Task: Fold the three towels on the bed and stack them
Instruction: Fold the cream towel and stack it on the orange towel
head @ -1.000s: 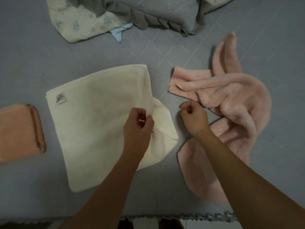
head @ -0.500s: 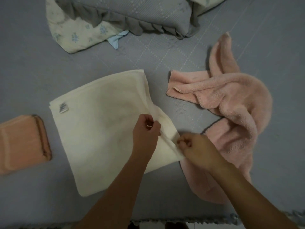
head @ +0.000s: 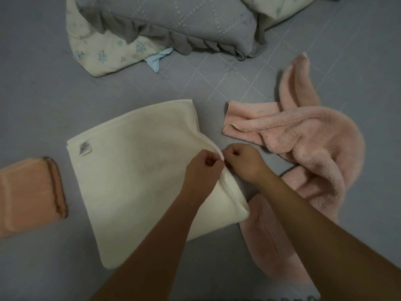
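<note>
— Fingers first?

— Curled tight on both. Left hand (head: pixel 202 168) pinching the right-hand edge of the cream towel (head: pixel 138 177), thumb pressed against bent fingers (head: pixel 213 158) with cloth between. Right hand (head: pixel 243 162) closed on the same raised edge from the other side, knuckles up, nearly touching the left.

— And the cloth itself?

— Soft terry, short pile, pale cream, doubled over into a rough rectangle lying slantwise. Small grey label (head: pixel 85 148) near the far left corner. Right edge lifted into a ridge at the pinch, then rolling down to a rounded near corner; other edges flat on the bed (head: pixel 43 88).

— Other towels?

— Orange towel (head: pixel 28 194) already folded, a compact thick block with a dark trimmed edge, well apart at the left, partly cut by the frame. Pink towel (head: pixel 308 146) unfolded, fluffier and longer in pile, crumpled into loops and twisted bands at the right; near flap tucked just under the cream corner and below the right forearm.

— Room around?

— Grey quilted cover with a stitched diamond pattern, smooth and bare between cream and orange, and along the near side toward the frilled bed edge. Farther off, a grey ruffled pillow (head: pixel 173 25) over a floral pillow (head: pixel 104 51), with a scrap of light blue cloth (head: pixel 157 59) poking out.
</note>
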Motion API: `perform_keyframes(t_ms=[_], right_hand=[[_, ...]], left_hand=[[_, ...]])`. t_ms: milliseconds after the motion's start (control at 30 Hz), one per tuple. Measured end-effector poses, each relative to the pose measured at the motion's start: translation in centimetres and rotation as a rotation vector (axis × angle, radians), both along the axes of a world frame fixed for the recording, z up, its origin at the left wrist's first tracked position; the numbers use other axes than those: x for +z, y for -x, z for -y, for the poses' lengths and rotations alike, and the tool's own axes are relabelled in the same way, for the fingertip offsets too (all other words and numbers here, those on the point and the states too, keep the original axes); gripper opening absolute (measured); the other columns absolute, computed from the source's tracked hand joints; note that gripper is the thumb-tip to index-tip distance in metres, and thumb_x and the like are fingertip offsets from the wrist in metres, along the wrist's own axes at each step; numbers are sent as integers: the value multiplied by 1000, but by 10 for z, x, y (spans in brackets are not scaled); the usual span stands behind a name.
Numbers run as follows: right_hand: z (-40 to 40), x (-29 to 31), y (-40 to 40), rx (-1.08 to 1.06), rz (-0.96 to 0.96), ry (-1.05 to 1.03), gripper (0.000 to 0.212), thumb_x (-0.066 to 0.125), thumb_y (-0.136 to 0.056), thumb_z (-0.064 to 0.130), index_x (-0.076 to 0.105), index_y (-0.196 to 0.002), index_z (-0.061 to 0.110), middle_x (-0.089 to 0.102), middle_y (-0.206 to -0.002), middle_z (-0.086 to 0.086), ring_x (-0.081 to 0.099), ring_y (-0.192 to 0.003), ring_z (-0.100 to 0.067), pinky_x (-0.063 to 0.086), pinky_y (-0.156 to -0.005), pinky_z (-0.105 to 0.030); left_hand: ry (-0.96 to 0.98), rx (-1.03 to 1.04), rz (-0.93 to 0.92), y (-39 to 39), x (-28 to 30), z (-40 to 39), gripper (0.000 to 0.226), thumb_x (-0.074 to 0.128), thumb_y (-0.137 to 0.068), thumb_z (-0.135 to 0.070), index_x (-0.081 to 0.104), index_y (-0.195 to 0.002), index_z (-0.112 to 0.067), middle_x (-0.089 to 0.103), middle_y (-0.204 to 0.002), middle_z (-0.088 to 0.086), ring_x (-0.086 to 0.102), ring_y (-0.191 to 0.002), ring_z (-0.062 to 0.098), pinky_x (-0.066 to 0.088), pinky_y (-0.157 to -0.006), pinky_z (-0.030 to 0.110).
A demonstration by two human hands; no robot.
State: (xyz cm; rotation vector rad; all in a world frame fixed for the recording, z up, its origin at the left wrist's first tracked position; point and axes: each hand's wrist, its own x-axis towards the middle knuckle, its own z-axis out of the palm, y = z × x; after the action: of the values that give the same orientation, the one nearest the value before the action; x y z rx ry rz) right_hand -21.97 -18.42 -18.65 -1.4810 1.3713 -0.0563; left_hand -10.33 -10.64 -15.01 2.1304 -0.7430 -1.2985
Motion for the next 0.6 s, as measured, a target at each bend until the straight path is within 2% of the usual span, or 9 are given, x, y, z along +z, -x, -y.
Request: perform_keyframes(t_ms=[67,133,200,300,400,467,500,533,600], right_hand=[[-11,3,5,-78,34,-40,41,49,-93,42,63,-67,14,66,-68,4,59,-66,-10,43,-62,-28],[-20,7,6,-194,106,-64,40,48,-88,52,69,-82,19,71,-80,6,64,-77,-7,47,-71,-24],[-30,10,6,-216,158,-76,28,54,-83,52,68,-89,29,70,-84,14,62,-76,2,47,-69,-16],[-48,5,4,-100,94,-18,8,60,-88,37,58,-87,29,64,-81,12,57,-72,4,39,-60,-9],[-63,-2,4,-89,89,7,10,59,-92,32,57,-93,22,62,-86,8,56,-75,1,38,-60,-9],[-70,-2,7,-87,92,-13,13,57,-94,30,58,-96,18,64,-86,6,56,-75,-1,39,-62,-10],[-72,-1,10,-89,103,-16,12,56,-95,29,59,-93,17,64,-83,6,55,-71,3,38,-60,-7],[-73,1,12,-92,113,-11,13,55,-95,27,60,-91,16,65,-80,5,54,-67,5,38,-59,-5],[-73,5,15,-103,89,8,13,53,-96,25,62,-90,17,66,-78,6,57,-66,3,39,-56,-4]], left_hand=[[43,-57,146,-16,-3,12,6,60,-90,-19,65,-92,-19,71,-89,0,66,-80,21,49,-79,30],[157,-52,401,-49,-5,35,22,57,-88,-9,67,-107,-17,69,-100,5,62,-89,22,42,-85,25],[189,-122,578,-88,-6,67,35,57,-86,-7,61,-120,-17,63,-115,10,59,-106,29,39,-96,31],[-49,-436,613,-131,-9,117,44,65,-88,-26,50,-130,-26,55,-130,6,51,-121,28,31,-106,44],[-183,-739,567,-147,-11,142,48,73,-83,-32,49,-125,-24,58,-119,6,55,-110,28,34,-96,43],[-95,-835,513,-151,-5,146,33,72,-84,-24,54,-112,-17,60,-107,10,58,-99,28,40,-74,32],[-10,-840,519,-153,-1,145,24,68,-86,-22,54,-105,-15,60,-101,12,56,-90,26,38,-66,30],[93,-794,546,-156,2,143,18,64,-87,-23,52,-98,-16,60,-95,12,53,-82,22,36,-65,29],[315,-553,603,-158,6,137,11,56,-88,-29,48,-92,-22,57,-86,3,49,-78,15,40,-77,34]])
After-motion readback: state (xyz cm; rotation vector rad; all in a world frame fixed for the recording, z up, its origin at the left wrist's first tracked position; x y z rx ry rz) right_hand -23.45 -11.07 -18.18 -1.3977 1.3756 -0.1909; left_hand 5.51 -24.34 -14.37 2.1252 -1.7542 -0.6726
